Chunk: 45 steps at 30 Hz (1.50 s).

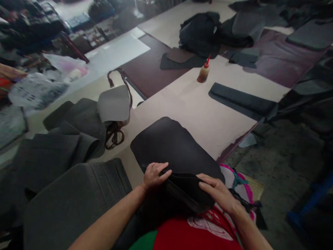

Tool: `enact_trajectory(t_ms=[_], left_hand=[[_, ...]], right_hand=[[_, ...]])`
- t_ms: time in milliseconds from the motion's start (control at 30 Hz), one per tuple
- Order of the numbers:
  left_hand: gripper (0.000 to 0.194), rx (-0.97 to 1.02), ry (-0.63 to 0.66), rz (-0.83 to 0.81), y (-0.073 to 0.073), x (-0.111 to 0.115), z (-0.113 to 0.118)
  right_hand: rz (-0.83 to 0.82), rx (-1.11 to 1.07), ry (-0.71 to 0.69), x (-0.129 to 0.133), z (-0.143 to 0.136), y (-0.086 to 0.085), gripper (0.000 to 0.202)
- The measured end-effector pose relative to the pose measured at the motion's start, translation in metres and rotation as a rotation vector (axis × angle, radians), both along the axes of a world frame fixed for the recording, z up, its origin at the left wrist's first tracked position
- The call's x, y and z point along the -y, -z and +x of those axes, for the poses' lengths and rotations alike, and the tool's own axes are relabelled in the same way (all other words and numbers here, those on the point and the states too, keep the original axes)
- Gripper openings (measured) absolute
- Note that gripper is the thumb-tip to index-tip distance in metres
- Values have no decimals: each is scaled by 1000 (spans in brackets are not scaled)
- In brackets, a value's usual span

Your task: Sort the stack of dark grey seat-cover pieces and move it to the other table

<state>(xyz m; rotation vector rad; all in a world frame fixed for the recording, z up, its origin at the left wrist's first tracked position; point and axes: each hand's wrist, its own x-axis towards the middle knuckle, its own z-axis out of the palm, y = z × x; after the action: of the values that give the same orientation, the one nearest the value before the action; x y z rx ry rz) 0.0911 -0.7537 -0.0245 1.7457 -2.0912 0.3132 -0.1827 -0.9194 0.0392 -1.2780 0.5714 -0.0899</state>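
Observation:
A large black panel (171, 146) of leather-like sheet lies on the pale table (197, 104) right in front of me, its near edge folded over. My left hand (153, 175) presses on that folded edge from the left, fingers spread on top. My right hand (217, 192) rests on the fold's right end, fingers flat along the black edge. Both hands hold the folded part down at the table's near edge.
Grey felt pieces (70, 194) are stacked at my left. A grey piece with brown straps (114, 104) lies beyond them. A glue bottle with a red tip (203, 71) stands mid-table, a dark strip (241, 100) to its right, black material (200, 33) behind.

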Motion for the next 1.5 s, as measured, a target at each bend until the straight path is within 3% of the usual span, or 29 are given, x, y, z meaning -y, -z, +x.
enact_trajectory(t_ms=[100,200,267,367,433,533,633,767,967,1067,1233,1333,1500], left_hand=[[36,8,17,-46,0,0,0],[34,33,8,-58,-2,1,0],[34,45,3,-50,-3,1,-1],[36,35,19,-51,-4,2,-1],[37,23,26,-73,-4,4,-1],[35,1,32,-114,-6,6,-3],[35,-59,61,-124,-10,9,-6],[34,-118,119,-96,-15,13,-12],[34,-86,109,-123,-19,21,-17],[23,-102,115,-197,-20,25,-18],[8,-128,122,-233,-27,30,-19],[7,-137,152,-213,-32,35,-18],[15,-68,188,-205,-43,44,-17]], right_hand=[[6,-152,250,-7,8,16,40],[-87,-152,385,-13,9,26,38],[-250,-48,316,-13,7,23,28],[-399,112,49,-10,2,7,34],[-412,113,-100,-7,-2,-5,32],[-365,21,-190,-4,-8,-14,28],[-281,-84,-158,-3,-14,-7,41],[-216,-169,-5,-2,-18,9,48],[-228,-118,2,0,-21,12,42],[-249,-93,4,-2,-23,14,38],[-226,-42,120,-7,-19,16,28],[-294,35,138,-6,-16,12,21],[-513,131,36,-1,-18,-2,29]])
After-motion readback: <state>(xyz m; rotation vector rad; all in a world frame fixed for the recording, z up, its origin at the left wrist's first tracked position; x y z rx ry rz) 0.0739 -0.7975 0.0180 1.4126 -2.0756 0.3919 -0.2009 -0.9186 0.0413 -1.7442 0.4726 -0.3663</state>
